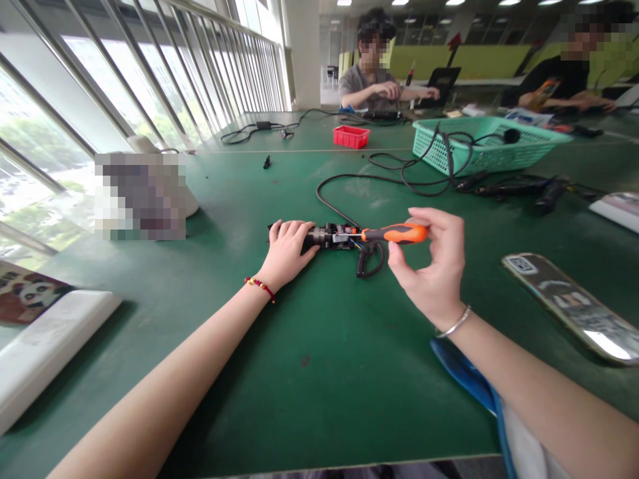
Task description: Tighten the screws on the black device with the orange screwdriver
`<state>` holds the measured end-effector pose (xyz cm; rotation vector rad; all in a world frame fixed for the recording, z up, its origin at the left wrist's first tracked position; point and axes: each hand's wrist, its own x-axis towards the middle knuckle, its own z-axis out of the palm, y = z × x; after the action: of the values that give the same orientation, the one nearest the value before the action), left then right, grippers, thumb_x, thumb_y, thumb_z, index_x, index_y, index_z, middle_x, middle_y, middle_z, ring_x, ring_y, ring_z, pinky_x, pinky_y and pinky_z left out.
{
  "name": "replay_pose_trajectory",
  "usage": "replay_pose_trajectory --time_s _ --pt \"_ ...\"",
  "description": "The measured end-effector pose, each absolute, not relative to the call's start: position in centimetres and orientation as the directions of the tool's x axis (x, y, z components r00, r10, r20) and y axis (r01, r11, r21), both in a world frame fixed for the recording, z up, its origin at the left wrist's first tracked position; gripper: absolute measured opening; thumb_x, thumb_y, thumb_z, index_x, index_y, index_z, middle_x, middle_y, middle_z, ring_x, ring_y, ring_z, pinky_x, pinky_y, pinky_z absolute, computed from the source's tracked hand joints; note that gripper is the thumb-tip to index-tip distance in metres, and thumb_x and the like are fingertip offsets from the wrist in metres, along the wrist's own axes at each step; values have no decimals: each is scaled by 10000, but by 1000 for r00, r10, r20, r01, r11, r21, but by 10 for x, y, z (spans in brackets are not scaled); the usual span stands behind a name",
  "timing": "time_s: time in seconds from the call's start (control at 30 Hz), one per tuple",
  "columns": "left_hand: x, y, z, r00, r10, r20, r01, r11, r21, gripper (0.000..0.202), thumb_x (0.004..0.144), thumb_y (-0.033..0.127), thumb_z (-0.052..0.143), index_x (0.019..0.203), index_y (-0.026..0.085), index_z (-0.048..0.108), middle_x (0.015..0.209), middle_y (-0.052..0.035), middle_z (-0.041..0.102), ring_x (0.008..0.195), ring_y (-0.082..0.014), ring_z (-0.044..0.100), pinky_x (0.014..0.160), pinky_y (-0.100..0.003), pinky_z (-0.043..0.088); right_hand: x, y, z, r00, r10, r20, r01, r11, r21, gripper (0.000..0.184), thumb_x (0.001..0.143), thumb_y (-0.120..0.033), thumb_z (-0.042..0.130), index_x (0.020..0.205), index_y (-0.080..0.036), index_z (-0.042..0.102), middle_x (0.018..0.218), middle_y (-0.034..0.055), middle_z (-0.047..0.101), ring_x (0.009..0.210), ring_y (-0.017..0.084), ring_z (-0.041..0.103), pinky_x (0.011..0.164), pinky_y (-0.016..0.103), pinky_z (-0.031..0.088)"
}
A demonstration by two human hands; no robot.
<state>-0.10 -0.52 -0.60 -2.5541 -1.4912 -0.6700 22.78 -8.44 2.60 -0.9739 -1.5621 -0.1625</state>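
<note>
Spreading beneath the left hand [290,251] and the right hand [440,256], a flat green tabletop [299,379] fills most of the view. Well beyond the right hand, toward its outer side, sits a teal perforated plastic basket [519,150] with sloping walls. A long thin black cable [318,193] hangs over that basket's edge and loops down to the work between the hands. Far out to the left hand's outer side lies a white flat-sided box [54,352]. To the right of the right hand rests a smartphone in a clear-edged case [569,299].

Directly under the left hand's curled fingers and thumb, the black cylindrical device with a metallic band [317,237] is clasped against the table, its wired inner parts bare toward the right hand. Pinched between the right thumb and fingers is an orange-and-grey screwdriver [402,233], pointing left at those parts; tip contact is too small to tell. Beyond the device stands a small red plastic basket [350,138].
</note>
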Motion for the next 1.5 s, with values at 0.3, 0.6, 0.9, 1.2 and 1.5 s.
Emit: replay_pose_trajectory --time_s 0.3,0.6,0.9,1.2,1.5 --pt "0 -7 -5 408 820 402 861 -492 130 373 891 330 482 1234 183 501 1227 -93 567 1194 -262 459 1123 -491 195 227 -88 30 84 528 845 700 572 -427 231 740 -234 664 963 -223 604 850 23 658 733 176 613 721 362 522" --pt "0 -6 -5 405 822 401 863 -489 130 385 889 342 480 1242 190 499 1229 -92 566 1197 -261 458 1127 -483 195 226 -89 32 43 550 834 708 572 -414 82 766 -259 651 826 -227 605 699 -16 631 612 147 587 686 344 514" --pt "0 -6 -5 405 821 402 863 -488 129 378 888 337 477 1237 194 498 1228 -90 567 1196 -262 458 1124 -485 196 228 -87 29 79 560 825 682 573 -454 249 740 -236 660 980 -218 598 796 22 643 762 193 607 722 367 518" --pt "0 -7 -5 408 820 402 865 -488 118 387 891 340 478 1240 176 502 1232 -96 566 1193 -261 462 1124 -479 199 228 -87 28 57 514 856 661 623 -418 391 726 -192 659 1103 -220 558 1016 64 626 884 203 608 786 381 529" --pt "0 -7 -4 408 819 403 865 -488 116 387 888 341 471 1241 185 497 1229 -95 570 1196 -261 462 1124 -484 201 226 -90 29 55 557 829 670 595 -444 260 733 -227 676 982 -224 602 794 16 620 731 176 607 686 337 535"
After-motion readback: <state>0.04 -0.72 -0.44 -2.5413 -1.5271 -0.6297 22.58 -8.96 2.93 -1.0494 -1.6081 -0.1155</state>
